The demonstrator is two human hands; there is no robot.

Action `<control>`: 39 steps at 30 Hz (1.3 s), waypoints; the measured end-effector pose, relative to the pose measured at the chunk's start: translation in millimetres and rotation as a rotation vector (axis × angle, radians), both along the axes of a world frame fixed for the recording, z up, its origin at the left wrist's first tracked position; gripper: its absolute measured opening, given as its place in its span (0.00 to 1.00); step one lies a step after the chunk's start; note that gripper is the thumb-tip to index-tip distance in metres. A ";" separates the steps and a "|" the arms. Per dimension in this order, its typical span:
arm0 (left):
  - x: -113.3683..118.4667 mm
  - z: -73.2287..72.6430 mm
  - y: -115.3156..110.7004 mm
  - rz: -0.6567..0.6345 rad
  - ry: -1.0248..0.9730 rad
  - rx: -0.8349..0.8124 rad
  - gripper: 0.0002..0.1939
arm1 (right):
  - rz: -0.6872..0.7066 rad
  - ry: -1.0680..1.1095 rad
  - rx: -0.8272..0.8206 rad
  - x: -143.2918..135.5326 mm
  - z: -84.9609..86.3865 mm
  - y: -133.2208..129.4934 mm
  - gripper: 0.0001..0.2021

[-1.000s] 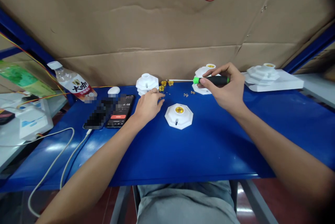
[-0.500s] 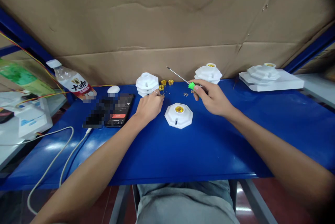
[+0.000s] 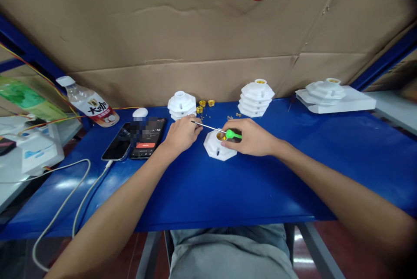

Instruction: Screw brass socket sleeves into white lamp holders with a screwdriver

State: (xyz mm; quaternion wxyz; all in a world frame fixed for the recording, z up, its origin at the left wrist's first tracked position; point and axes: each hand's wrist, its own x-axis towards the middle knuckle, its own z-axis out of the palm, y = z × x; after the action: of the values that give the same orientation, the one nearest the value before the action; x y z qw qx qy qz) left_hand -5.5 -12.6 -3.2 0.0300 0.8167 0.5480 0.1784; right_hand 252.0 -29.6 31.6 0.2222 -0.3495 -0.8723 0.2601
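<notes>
My right hand (image 3: 252, 137) grips a screwdriver (image 3: 232, 134) by its green handle, with the shaft pointing left towards my left hand. Under the screwdriver, a white octagonal lamp base (image 3: 217, 151) lies on the blue table, a brass ring in its socket, partly covered by my right fingers. My left hand (image 3: 184, 133) is closed near the screwdriver's tip, beside a white stack of bases (image 3: 181, 104); anything between its fingertips is too small to make out. Brass screw shells (image 3: 211, 103) and tiny screws (image 3: 230, 117) lie behind the hands.
A taller stack of white bases (image 3: 256, 98) is at the back, and more sit on a white box (image 3: 355, 100) at right. Two phones (image 3: 148, 137), a white cable (image 3: 94, 190) and a bottle (image 3: 93, 105) are on the left of the blue table (image 3: 260, 192).
My right hand has moved down and left with the screwdriver, over the lamp base, bringing the tip to my left hand. My left hand has shifted slightly left.
</notes>
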 end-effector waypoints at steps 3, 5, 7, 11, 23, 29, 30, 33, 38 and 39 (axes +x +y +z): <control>0.3 -3.3 -1.3 -0.030 0.006 0.011 0.08 | 0.053 -0.010 0.045 0.3 -3.9 2.6 0.06; -0.1 -5.7 -0.8 -0.044 -0.023 0.007 0.07 | 0.064 -0.013 0.053 1.1 -6.3 4.7 0.07; -1.0 -7.4 1.3 -0.049 -0.061 0.005 0.06 | 0.056 -0.010 0.068 2.3 -8.3 6.9 0.08; -0.4 -5.6 6.7 -0.049 -0.220 -0.009 0.05 | -0.115 0.142 0.041 5.2 -12.5 13.3 0.11; 40.3 3.6 -17.6 -0.116 -0.749 0.097 0.04 | -0.302 0.837 -0.750 -15.0 -23.0 9.4 0.10; 44.8 -0.7 -20.0 -0.110 -0.808 0.083 0.04 | -0.304 0.912 -0.844 -19.3 -21.5 4.7 0.08; 45.4 -0.9 -20.5 -0.108 -0.816 0.088 0.04 | -0.299 0.914 -0.848 -19.3 -21.5 4.5 0.08; 46.6 -0.8 -22.1 -0.087 -0.822 0.103 0.04 | -0.273 0.903 -0.847 -19.4 -21.1 3.9 0.08; 45.4 -2.0 -21.4 -0.078 -0.821 0.099 0.04 | -0.255 0.928 -0.870 -20.1 -20.8 2.3 0.08; 45.1 -2.8 -20.7 -0.085 -0.829 0.097 0.04 | -0.252 0.934 -0.876 -20.2 -21.2 2.3 0.08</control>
State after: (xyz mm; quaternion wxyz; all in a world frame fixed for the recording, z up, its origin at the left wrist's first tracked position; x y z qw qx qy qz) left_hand 39.6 -33.3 -6.0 0.2169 0.6982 0.4465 0.5159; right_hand 231.8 -27.4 10.4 0.4438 -0.3575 -0.4495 0.6879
